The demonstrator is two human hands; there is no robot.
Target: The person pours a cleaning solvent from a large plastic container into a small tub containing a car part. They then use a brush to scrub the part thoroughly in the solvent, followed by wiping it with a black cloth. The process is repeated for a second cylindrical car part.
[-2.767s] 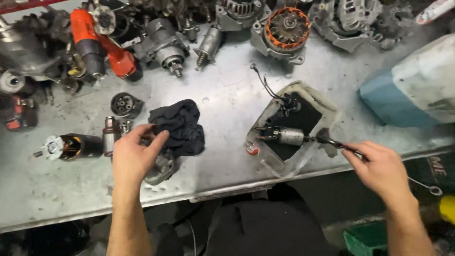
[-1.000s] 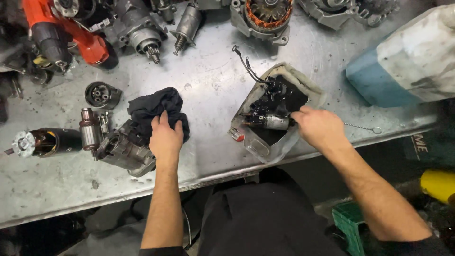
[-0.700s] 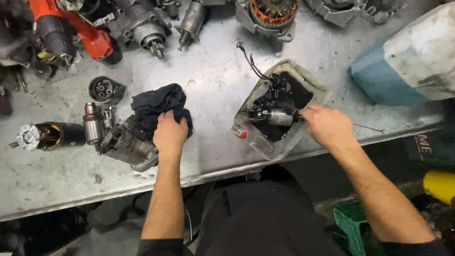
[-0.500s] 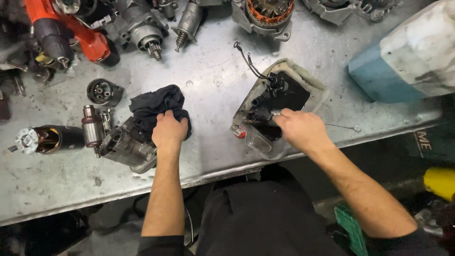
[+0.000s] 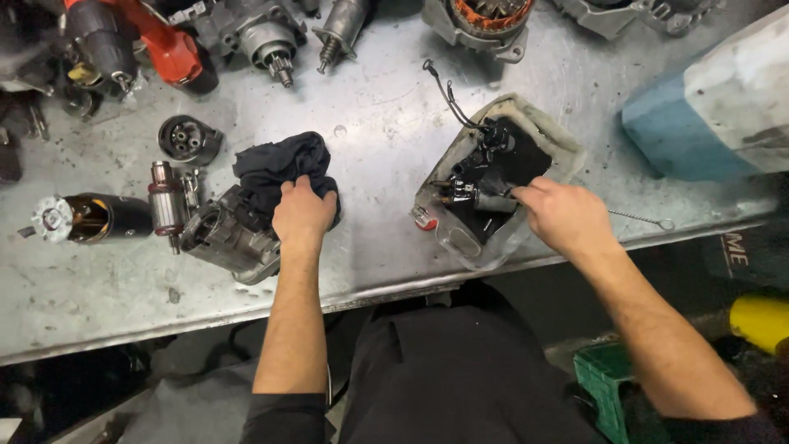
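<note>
My left hand (image 5: 302, 215) is closed on a dark rag (image 5: 275, 164), pressing it onto a grey metal motor housing (image 5: 226, 240) near the bench's front edge. My right hand (image 5: 563, 215) reaches into a clear plastic tray (image 5: 460, 242) of black oily liquid. Its fingers pinch a thin wire-handled brush (image 5: 645, 219), whose loop end trails to the right. The fingertips meet a small metal cylinder (image 5: 493, 202) that lies in the tray among dark parts and wires.
A metal workbench (image 5: 378, 123) carries an armature (image 5: 167, 205), a black motor body (image 5: 90, 218), a round cap (image 5: 189, 140), a red power tool (image 5: 164, 45), starter motors and an alternator (image 5: 485, 16). A blue-and-white container (image 5: 715, 107) stands at the right. A green crate (image 5: 604, 386) sits below.
My left hand has settled on the rag over the housing. My right hand has gone into the tray with the brush and shifted slightly right within it.
</note>
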